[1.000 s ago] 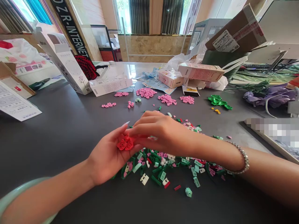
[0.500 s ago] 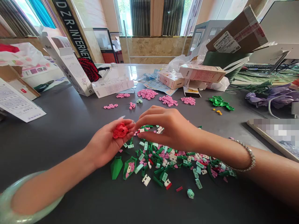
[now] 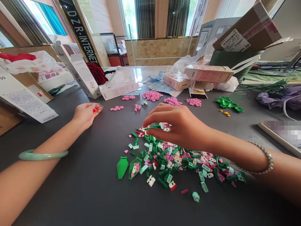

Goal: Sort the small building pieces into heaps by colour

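Observation:
My left hand (image 3: 86,114) lies far out to the left on the dark table (image 3: 70,188), fingers curled round red flower pieces (image 3: 94,110) that barely show. My right hand (image 3: 178,125) hovers over the far end of a pile of small green, pink, mint and white bricks (image 3: 174,160), fingertips pinched down into it; what they pinch is too small to name. A green leaf piece (image 3: 122,167) lies at the pile's left edge. A mint piece (image 3: 196,196) lies apart near me.
Small heaps of pink pieces (image 3: 152,95) lie further back, with green leaf parts (image 3: 227,103) and yellow bits to the right. White product boxes (image 3: 81,73), pink boxes (image 3: 208,73), leaflets, a red knitted thing (image 3: 97,72), cardboard and purple flowers (image 3: 277,97) ring the table.
My left hand has carried the red flower pieces away from the pile, out to the left and further back. My right hand has stayed over the pile and dipped its fingers in.

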The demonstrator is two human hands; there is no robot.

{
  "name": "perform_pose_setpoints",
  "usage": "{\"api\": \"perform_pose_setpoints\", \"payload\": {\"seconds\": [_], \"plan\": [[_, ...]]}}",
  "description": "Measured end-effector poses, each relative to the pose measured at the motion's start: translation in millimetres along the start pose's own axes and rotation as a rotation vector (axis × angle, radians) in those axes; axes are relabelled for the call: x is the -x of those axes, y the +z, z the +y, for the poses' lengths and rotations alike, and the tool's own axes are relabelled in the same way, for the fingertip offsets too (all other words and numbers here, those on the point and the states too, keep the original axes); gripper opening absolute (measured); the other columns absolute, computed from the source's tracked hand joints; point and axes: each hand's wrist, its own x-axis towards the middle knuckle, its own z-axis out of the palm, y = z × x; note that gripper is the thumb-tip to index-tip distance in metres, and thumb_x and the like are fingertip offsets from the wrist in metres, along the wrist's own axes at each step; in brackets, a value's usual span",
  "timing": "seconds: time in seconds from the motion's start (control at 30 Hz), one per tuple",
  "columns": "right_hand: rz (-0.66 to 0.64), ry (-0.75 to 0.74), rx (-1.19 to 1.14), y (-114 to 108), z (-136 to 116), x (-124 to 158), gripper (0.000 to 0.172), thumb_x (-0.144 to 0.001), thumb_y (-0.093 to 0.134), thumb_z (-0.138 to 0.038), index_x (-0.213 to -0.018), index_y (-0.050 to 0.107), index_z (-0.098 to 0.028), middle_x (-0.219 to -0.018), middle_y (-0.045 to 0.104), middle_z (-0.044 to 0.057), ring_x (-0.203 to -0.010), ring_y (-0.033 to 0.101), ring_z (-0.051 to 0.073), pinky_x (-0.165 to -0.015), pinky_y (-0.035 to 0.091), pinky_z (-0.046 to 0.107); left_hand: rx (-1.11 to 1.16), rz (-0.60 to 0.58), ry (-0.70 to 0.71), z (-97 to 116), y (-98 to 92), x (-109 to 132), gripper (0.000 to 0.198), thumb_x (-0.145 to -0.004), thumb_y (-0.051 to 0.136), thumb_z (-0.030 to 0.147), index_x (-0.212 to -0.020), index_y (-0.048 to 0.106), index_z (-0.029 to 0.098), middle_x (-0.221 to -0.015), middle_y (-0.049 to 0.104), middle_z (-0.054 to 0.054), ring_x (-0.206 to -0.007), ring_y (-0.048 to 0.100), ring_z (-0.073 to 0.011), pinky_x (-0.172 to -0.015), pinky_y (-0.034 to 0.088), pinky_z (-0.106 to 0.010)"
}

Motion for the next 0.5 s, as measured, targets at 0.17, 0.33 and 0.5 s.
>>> {"api": "perform_pose_setpoints", "payload": {"seconds": [0.17, 0.33, 0.5], "plan": [[0.005, -0.032, 0.026, 0.6, 0.8, 1.3, 0.007, -0.088, 0.061, -0.010, -0.086, 0.067, -0.013, -0.083, 0.065, 0.003, -0.077, 0.057, 0.014, -0.069, 0.045, 0.026, -0.515, -0.102, 0.149, -6.0, -3.7, -0.3, 0.023, -0.088, 0.062, 0.030, -0.103, 0.063, 0.014, -0.113, 0.062, -0.007, -0.108, 0.057, -0.0246, -0.094, 0.046, -0.048], [-0.010, -0.033, 0.017, 1.3, 1.0, 1.2, 0.008, -0.089, 0.060, -0.011, -0.086, 0.067, -0.014, -0.083, 0.065, 0.004, -0.078, 0.057, 0.014, -0.069, 0.045, 0.026, -0.752, -0.159, 0.264, -5.5, -7.7, 4.2, 0.027, -0.089, 0.059, 0.035, -0.106, 0.062, 0.014, -0.110, 0.063, -0.007, -0.108, 0.057, -0.0258, -0.096, 0.043, -0.050], [-0.021, -0.040, 0.024, 3.2, 3.7, 1.1, 0.008, -0.089, 0.061, -0.010, -0.086, 0.068, -0.014, -0.083, 0.065, 0.004, -0.078, 0.057, 0.015, -0.070, 0.045, 0.027, -0.783, -0.169, 0.322, -10.5, -9.9, 0.1, 0.028, -0.090, 0.059, 0.034, -0.110, 0.060, 0.014, -0.113, 0.062, -0.008, -0.108, 0.057, -0.0246, -0.095, 0.045, -0.049]]}}
